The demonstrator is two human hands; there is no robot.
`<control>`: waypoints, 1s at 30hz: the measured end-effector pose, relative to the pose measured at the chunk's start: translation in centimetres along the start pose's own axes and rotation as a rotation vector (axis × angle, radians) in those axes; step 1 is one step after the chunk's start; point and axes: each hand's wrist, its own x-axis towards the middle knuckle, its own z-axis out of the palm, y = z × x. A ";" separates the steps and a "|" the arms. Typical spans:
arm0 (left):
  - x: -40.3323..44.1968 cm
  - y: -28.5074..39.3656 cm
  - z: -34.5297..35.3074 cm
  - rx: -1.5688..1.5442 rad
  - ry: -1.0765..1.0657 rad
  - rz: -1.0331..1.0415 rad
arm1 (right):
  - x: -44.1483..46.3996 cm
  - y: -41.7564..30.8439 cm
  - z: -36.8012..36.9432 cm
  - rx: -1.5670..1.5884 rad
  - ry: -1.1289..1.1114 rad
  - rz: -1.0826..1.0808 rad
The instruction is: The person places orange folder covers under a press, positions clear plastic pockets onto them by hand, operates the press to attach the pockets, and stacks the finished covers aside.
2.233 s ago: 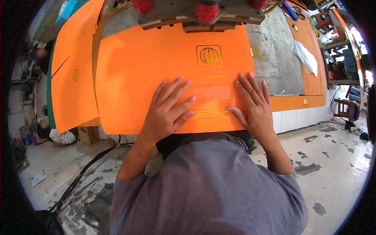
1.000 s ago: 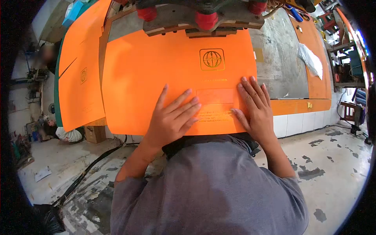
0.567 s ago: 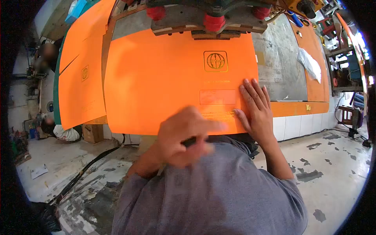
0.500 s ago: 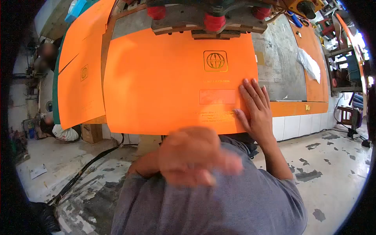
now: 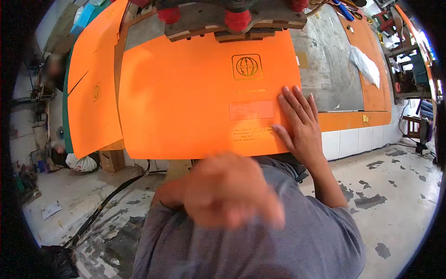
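A large orange sheet (image 5: pixel 172 102) lies under the press head, with a gold globe emblem (image 5: pixel 247 67) and lines of gold lettering on its right half. Below the emblem sits a paler rectangular patch (image 5: pixel 251 110). Spread flat, my right hand (image 5: pixel 302 123) rests on the sheet's right edge, fingers pointing away from me. In front of my chest, just off the sheet's near edge, my left hand (image 5: pixel 232 190) is raised and smeared by motion. Its fingers are too blurred to read, and I make out nothing in it.
Overhead at the back hangs a dark press head (image 5: pixel 232 23) with red fittings. To the left lies another orange printed sheet (image 5: pixel 95 93). On the right are a grey metal plate (image 5: pixel 325 69) and a crumpled white plastic piece (image 5: pixel 364 67). A black cable (image 5: pixel 107 204) crosses the floor.
My left hand has shifted slightly left, staying blurred over my chest. The whole view has moved a little. My right hand remains flat on the orange sheet's edge.
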 end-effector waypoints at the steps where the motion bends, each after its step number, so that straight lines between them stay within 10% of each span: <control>1: 0.3 -0.6 -0.3 0.118 0.045 -0.041 | 0.0 -0.1 -0.1 0.004 -0.007 0.009; 9: -1.5 -10.9 3.5 0.859 -0.057 -0.250 | 1.5 -3.6 0.8 0.077 -0.153 -0.097; 30: -5.4 -12.3 -1.0 0.912 -0.013 -0.430 | -0.2 -0.7 -0.6 -0.107 -0.051 -0.001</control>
